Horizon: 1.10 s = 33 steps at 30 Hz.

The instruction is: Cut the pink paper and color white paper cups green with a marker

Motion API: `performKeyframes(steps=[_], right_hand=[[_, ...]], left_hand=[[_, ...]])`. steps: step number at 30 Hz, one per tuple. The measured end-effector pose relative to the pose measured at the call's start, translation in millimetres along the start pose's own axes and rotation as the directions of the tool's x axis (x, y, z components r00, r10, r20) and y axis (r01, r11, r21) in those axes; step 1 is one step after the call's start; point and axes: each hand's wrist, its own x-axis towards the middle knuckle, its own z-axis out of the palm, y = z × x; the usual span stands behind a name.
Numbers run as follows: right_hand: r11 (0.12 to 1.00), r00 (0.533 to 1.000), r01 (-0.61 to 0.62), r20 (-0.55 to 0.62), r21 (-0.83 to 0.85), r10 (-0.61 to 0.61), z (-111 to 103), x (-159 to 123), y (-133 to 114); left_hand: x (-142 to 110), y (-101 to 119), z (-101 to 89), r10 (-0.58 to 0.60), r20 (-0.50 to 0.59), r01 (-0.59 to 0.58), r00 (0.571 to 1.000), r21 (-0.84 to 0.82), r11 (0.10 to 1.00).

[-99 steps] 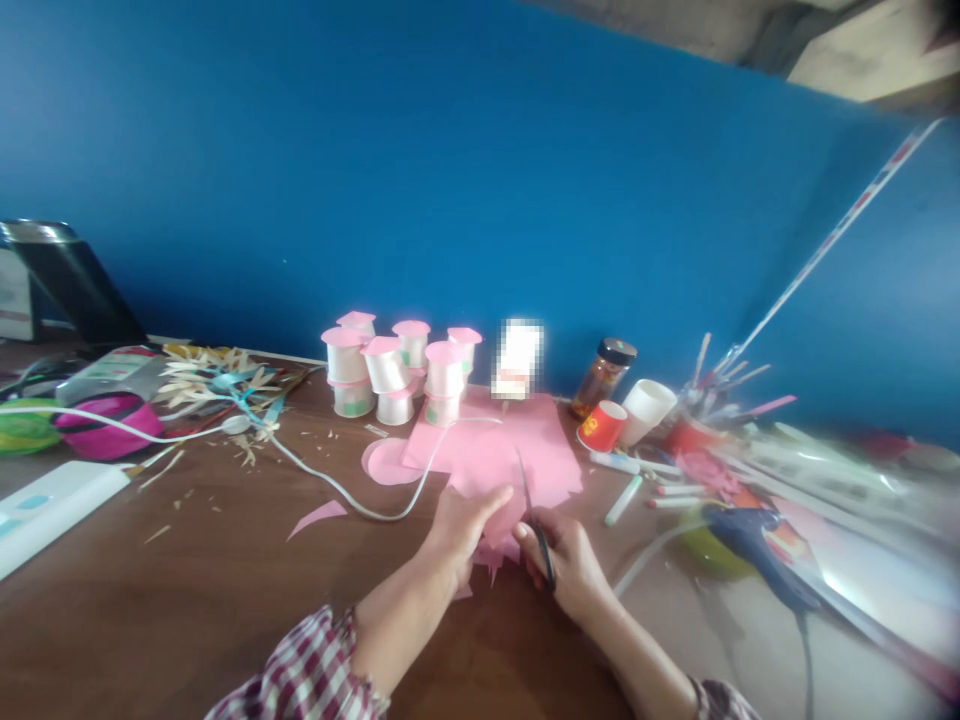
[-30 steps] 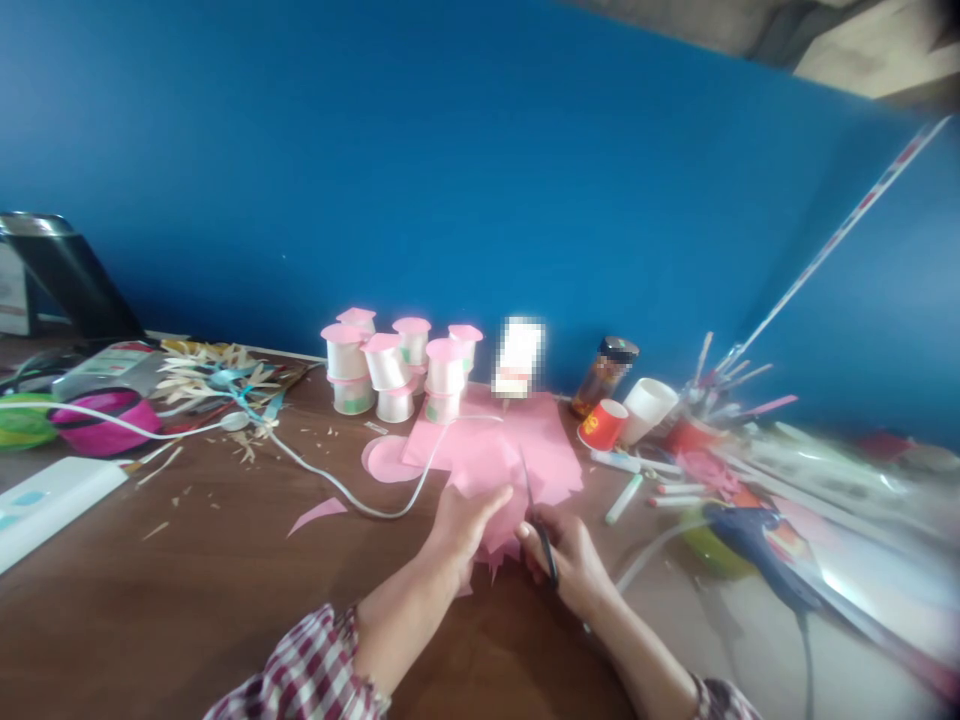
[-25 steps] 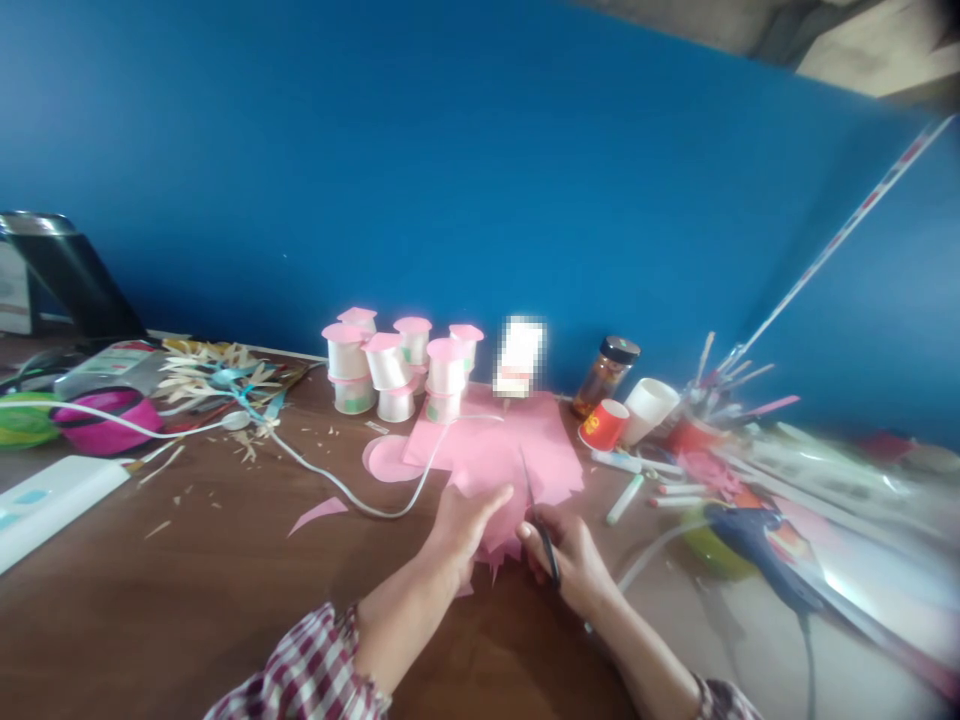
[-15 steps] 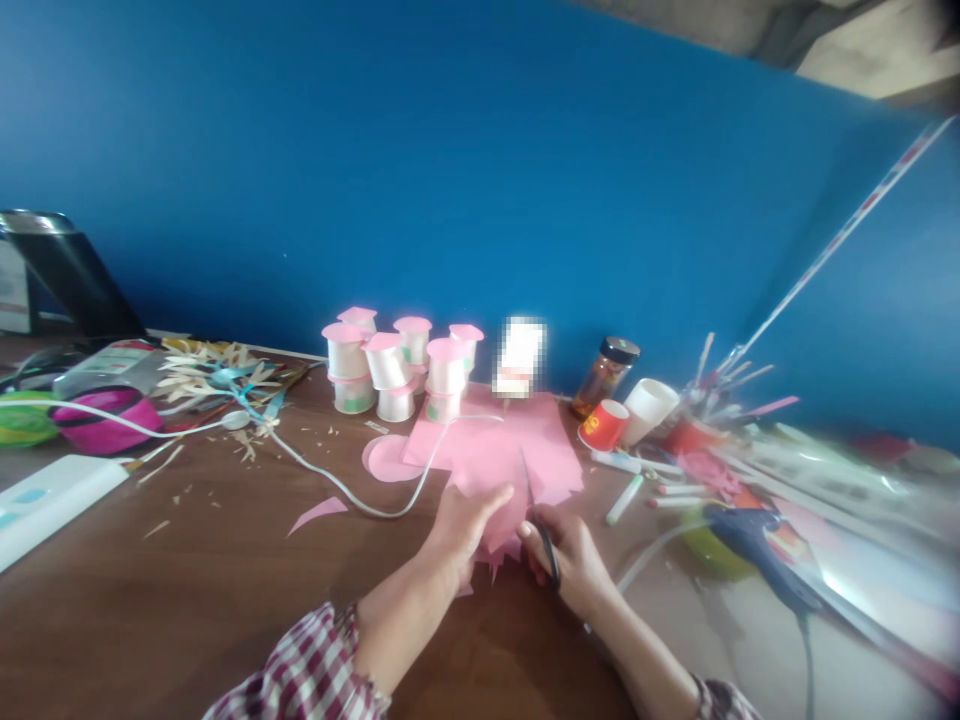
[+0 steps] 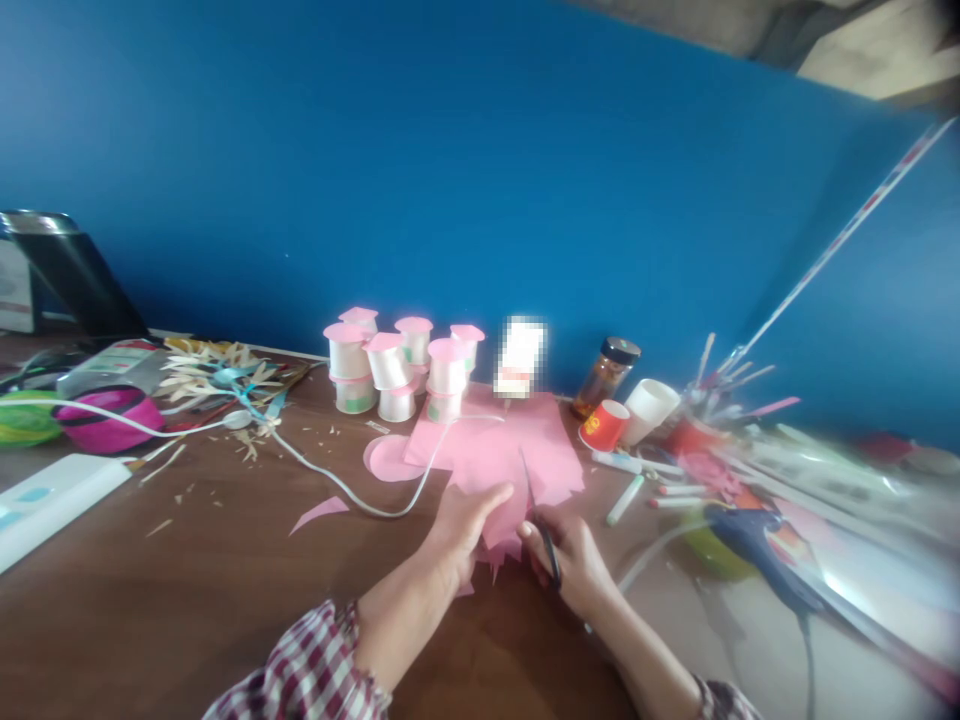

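My left hand (image 5: 459, 530) grips a sheet of pink paper (image 5: 487, 475), thumb on top and the other fingers hidden beneath. In my right hand (image 5: 566, 560) is a pair of scissors (image 5: 550, 545) with dark handles, its blades pointing away from me at the right part of that paper. Under and behind the held piece lies more pink paper (image 5: 536, 420) on the table. Jagged pink scraps (image 5: 504, 552) show between my hands. A curved pink offcut (image 5: 321, 512) and pink paper rounds (image 5: 394, 458) rest to the left.
Stacked white paper cups (image 5: 349, 355) with pink tops stand near the blue wall. A white cord (image 5: 367, 508) loops across the table (image 5: 225, 620). To the right are a dark-lidded jar (image 5: 606, 375), a red cup (image 5: 604, 425), markers (image 5: 625, 500) and a blue glue gun (image 5: 765, 545).
Almost nothing differs. Both hands keep their places, and the scissors stay at the pink paper; the held piece may have shifted very slightly.
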Motion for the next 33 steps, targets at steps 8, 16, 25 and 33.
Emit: performKeyframes(steps=[8, 16, 25, 33], right_hand=[[1.0, 1.0, -0.001, -0.004, -0.006, 0.001, -0.9, -1.6, -4.7], [1.0, 1.0, -0.001, 0.002, -0.012, 0.002, -1.8, -1.0, -2.4], [1.0, 1.0, -0.01, 0.005, -0.023, 0.01, -1.7, -1.5, -1.7], [0.999, 1.0, -0.028, 0.0, -0.028, 0.028, -1.1, -1.8, -3.8]], left_hand=[[-1.3, 3.4, -0.7, -0.027, -0.009, 0.028, 1.0, 0.044, 0.999], [-0.3, 4.6, -1.0, -0.009, -0.013, 0.009, 1.0, 0.039, 0.999], [1.1, 4.4, -3.3, -0.015, 0.001, 0.014, 1.0, 0.066, 0.998], [-2.1, 5.6, -1.6, 0.026, 0.0, -0.026, 1.0, 0.074, 0.997]])
